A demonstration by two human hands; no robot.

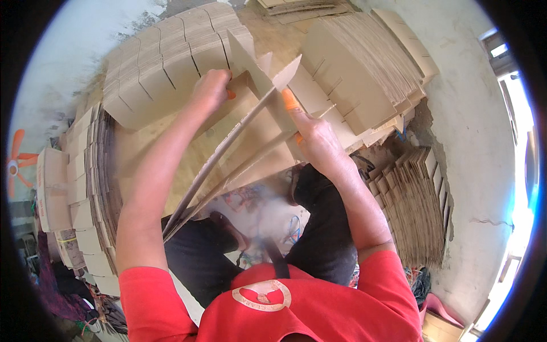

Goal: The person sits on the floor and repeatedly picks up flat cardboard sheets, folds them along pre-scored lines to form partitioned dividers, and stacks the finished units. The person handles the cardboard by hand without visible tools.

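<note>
A slotted cardboard partition (233, 139) stands in the middle of the view, its long strips slanting from 12 o'clock down toward 8 o'clock, with other pieces crossing them near the upper end. The left hand (212, 90), at 11 o'clock, has its fingers curled beside the partition's upper left side; I cannot tell whether they pinch a cardboard edge. The right hand (320, 141), at 2 o'clock, reaches to the crossing pieces, index finger extended and thumb lower down, a gap between them; whether cardboard is clasped there I cannot tell. Orange finger covers (290, 99) show on both hands. Stacks of slotted cardboard sheets surround the work: one between 10 and 11 o'clock (171, 68), another at 1 o'clock (347, 62), a third between 3 and 4 o'clock (410, 208). An orange-bladed fan (13, 167) is at 9 o'clock, near the rim.
</note>
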